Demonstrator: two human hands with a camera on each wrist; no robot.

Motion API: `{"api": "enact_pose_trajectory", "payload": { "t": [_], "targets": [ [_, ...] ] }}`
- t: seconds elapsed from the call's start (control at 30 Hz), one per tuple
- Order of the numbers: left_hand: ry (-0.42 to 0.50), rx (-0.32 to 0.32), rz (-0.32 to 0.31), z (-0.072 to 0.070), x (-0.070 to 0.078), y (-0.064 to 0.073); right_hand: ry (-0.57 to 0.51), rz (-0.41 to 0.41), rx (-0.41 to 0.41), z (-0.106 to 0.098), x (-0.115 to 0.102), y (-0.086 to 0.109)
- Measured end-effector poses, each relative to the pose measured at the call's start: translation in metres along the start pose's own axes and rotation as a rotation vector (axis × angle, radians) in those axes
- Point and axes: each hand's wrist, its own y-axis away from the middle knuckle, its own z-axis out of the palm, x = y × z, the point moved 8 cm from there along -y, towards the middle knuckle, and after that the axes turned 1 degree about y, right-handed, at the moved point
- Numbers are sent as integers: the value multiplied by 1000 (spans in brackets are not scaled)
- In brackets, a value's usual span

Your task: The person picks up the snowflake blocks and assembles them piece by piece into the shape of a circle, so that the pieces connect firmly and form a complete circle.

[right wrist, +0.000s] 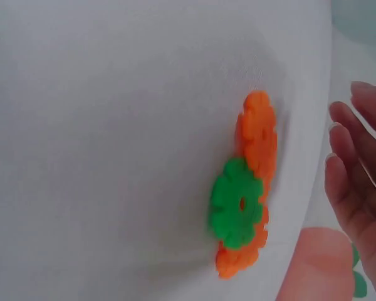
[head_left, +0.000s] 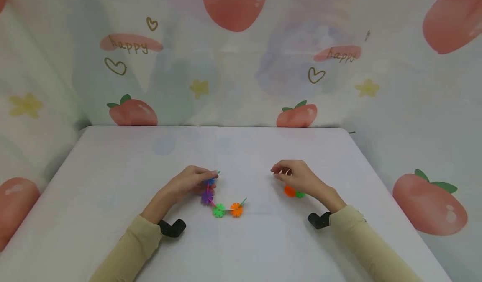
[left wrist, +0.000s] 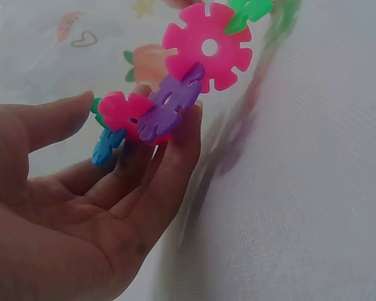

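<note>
My left hand pinches one end of a curved chain of flower-shaped interlocking plastic discs. In the left wrist view, the fingers hold a pink disc and a blue disc, with a purple disc and a larger pink disc joined on. The chain bends down to a green disc and an orange disc. My right hand hovers with loosely bent fingers, nothing visible between them. Beneath it lie loose discs, orange and green, overlapping another orange disc.
A white-covered table lies under both hands. Behind it hangs a pale curtain printed with fruit, hearts and stars. A black wrist mount sits at the left cuff, another black mount at the right.
</note>
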Motion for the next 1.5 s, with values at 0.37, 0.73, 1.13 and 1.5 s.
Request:
{"api": "enact_pose_trajectory", "payload": {
  "t": [0.37, 0.73, 1.13, 1.5],
  "targets": [
    [10, -19, 27, -3, 4, 3, 84, 89, -176, -2, 29, 25],
    [4, -50, 54, -3, 4, 2, -10, 63, -106, 5, 21, 16],
    [-24, -58, 76, -3, 3, -1, -316, 53, -86, 32, -20, -21],
    [-50, -47, 94, -2, 5, -1, -396, -4, -71, 56, -50, -48]
  ]
}}
